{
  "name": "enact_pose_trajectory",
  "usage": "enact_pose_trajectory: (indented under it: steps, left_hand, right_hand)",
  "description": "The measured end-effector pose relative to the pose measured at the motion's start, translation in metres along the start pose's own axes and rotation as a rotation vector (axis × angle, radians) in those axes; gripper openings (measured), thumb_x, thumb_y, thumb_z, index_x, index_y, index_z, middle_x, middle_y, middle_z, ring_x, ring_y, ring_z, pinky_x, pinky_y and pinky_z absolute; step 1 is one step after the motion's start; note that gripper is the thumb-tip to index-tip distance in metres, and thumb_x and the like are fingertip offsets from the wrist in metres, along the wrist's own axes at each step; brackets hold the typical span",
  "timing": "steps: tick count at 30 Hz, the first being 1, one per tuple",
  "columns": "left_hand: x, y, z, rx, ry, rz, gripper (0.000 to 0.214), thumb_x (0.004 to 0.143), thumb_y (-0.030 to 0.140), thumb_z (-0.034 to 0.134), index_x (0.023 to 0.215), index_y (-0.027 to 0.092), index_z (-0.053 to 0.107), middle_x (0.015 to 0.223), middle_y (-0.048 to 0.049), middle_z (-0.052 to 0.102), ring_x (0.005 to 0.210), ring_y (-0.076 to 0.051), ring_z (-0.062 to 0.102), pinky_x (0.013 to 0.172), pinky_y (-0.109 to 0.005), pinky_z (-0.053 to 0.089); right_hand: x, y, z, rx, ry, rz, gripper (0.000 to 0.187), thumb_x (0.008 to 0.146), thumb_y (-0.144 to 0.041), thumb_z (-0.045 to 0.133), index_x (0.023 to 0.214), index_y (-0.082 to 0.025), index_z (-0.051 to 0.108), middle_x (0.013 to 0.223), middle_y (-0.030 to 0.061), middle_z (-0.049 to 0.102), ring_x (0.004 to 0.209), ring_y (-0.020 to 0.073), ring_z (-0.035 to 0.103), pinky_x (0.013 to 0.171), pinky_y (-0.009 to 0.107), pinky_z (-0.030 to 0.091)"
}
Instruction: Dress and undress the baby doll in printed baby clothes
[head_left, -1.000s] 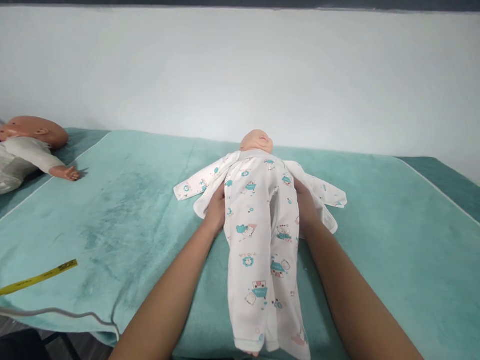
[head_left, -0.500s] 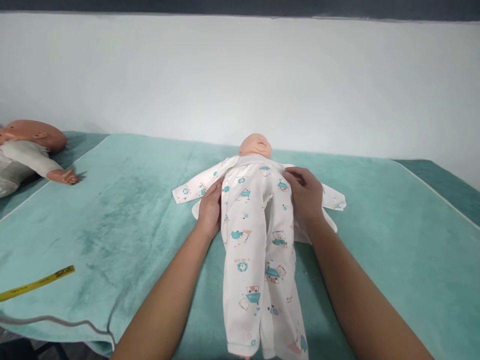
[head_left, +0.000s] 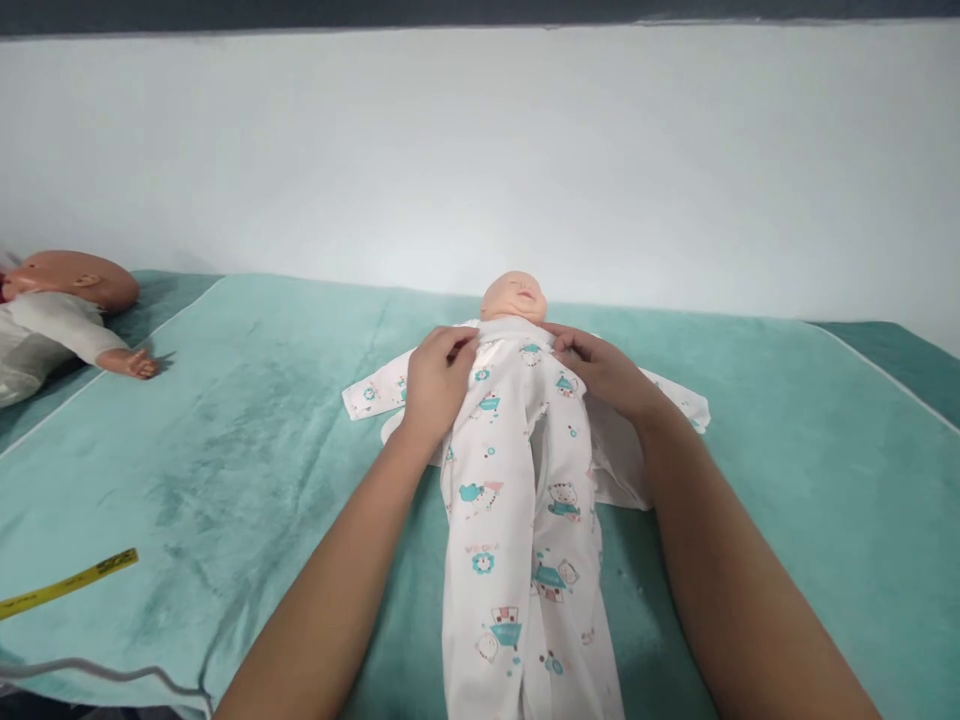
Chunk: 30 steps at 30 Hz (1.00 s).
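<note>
A baby doll lies on its back on the teal blanket, head towards the wall. White printed trousers cover it up to the chest, over a matching shirt spread open beneath. My left hand pinches the trousers' waistband at the doll's left side, fingers curled. On the other side of the chest my right hand grips the same waistband just below the chin.
A second doll in beige clothing lies at the far left. A yellow measuring tape and a grey cable lie near the blanket's front left edge. A white wall runs behind the table.
Both hands moved up from the doll's sides to the trousers' waistband at the chest and closed on it. The trousers now sit higher on the doll.
</note>
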<state>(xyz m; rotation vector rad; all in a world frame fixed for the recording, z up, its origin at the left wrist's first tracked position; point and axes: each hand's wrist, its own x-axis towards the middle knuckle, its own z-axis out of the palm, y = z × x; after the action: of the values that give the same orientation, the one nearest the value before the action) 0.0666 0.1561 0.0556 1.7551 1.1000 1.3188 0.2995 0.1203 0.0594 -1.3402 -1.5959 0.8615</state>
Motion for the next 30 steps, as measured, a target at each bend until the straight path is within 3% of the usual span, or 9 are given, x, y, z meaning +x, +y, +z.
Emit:
enact_pose_trajectory:
  steps: [3, 6, 9, 13, 16, 19, 26, 30]
  left_hand:
    - [0.02, 0.002, 0.008, 0.072, -0.131, -0.064, 0.017, 0.085, 0.034, 0.06, 0.087, 0.02, 0.069, 0.093, -0.005, 0.062, 0.087, -0.019, 0.057, 0.088, -0.033, 0.044]
    - [0.026, -0.003, 0.008, 0.177, -0.177, -0.035, 0.016, 0.085, 0.034, 0.061, 0.09, 0.019, 0.064, 0.1, -0.0053, 0.058, 0.094, -0.019, 0.054, 0.091, -0.034, 0.043]
    - [0.025, -0.009, 0.006, 0.272, -0.18, 0.056, 0.01, 0.086, 0.029, 0.059, 0.085, 0.019, 0.057, 0.108, -0.0062, 0.058, 0.107, -0.021, 0.049, 0.096, -0.036, 0.039]
    - [0.03, -0.016, 0.006, 0.181, -0.176, -0.005, 0.013, 0.09, 0.026, 0.051, 0.08, 0.02, 0.047, 0.091, -0.0018, 0.061, 0.085, -0.016, 0.053, 0.08, -0.03, 0.041]
    - [0.038, -0.023, 0.008, 0.214, -0.065, -0.088, 0.016, 0.089, 0.024, 0.051, 0.075, 0.021, 0.044, 0.072, 0.0026, 0.053, 0.07, -0.014, 0.048, 0.069, -0.028, 0.037]
    - [0.044, -0.031, 0.01, 0.25, -0.001, -0.119, 0.017, 0.087, 0.023, 0.054, 0.073, 0.021, 0.044, 0.066, 0.0043, 0.048, 0.064, -0.014, 0.045, 0.065, -0.028, 0.034]
    - [0.043, -0.043, 0.016, 0.128, 0.017, -0.065, 0.007, 0.082, 0.018, 0.058, 0.079, 0.02, 0.052, 0.082, 0.0012, 0.061, 0.081, -0.015, 0.057, 0.08, -0.028, 0.044]
    - [0.04, -0.051, 0.016, 0.133, 0.061, 0.008, 0.01, 0.083, 0.013, 0.051, 0.087, 0.02, 0.057, 0.091, -0.0017, 0.064, 0.089, -0.016, 0.06, 0.087, -0.031, 0.045]
  right_hand:
    - [0.001, 0.002, 0.006, -0.067, 0.059, -0.064, 0.028, 0.084, -0.05, 0.058, 0.077, -0.024, 0.052, 0.14, 0.0043, 0.056, 0.123, 0.0266, 0.052, 0.102, 0.042, 0.037]
    - [0.006, 0.004, 0.012, -0.121, 0.107, -0.128, 0.027, 0.088, -0.048, 0.054, 0.079, -0.023, 0.048, 0.132, 0.0067, 0.062, 0.118, 0.0257, 0.054, 0.094, 0.039, 0.04]
    - [0.018, 0.005, 0.013, -0.258, 0.126, -0.121, 0.025, 0.089, -0.044, 0.054, 0.078, -0.023, 0.047, 0.101, 0.0036, 0.069, 0.094, 0.0218, 0.059, 0.079, 0.033, 0.04]
    - [0.036, 0.004, 0.012, -0.434, 0.203, -0.018, 0.02, 0.087, -0.038, 0.055, 0.076, -0.022, 0.047, 0.07, -0.0032, 0.055, 0.068, 0.0154, 0.047, 0.064, 0.028, 0.033]
    - [0.044, 0.005, 0.014, -0.429, 0.241, 0.041, 0.018, 0.086, -0.033, 0.054, 0.074, -0.022, 0.046, 0.066, -0.0045, 0.048, 0.064, 0.014, 0.042, 0.061, 0.027, 0.03]
    - [0.046, 0.008, 0.016, -0.363, 0.259, 0.052, 0.017, 0.086, -0.031, 0.054, 0.073, -0.021, 0.047, 0.065, -0.0045, 0.046, 0.065, 0.0137, 0.042, 0.061, 0.027, 0.03]
    - [0.046, 0.012, 0.015, -0.212, 0.257, 0.074, 0.018, 0.081, -0.032, 0.059, 0.071, -0.021, 0.05, 0.061, -0.0055, 0.047, 0.06, 0.0128, 0.041, 0.059, 0.027, 0.031]
    - [0.045, 0.018, 0.019, -0.145, 0.299, 0.088, 0.018, 0.077, -0.035, 0.065, 0.074, -0.02, 0.054, 0.066, -0.0041, 0.054, 0.063, 0.0134, 0.047, 0.063, 0.029, 0.037]
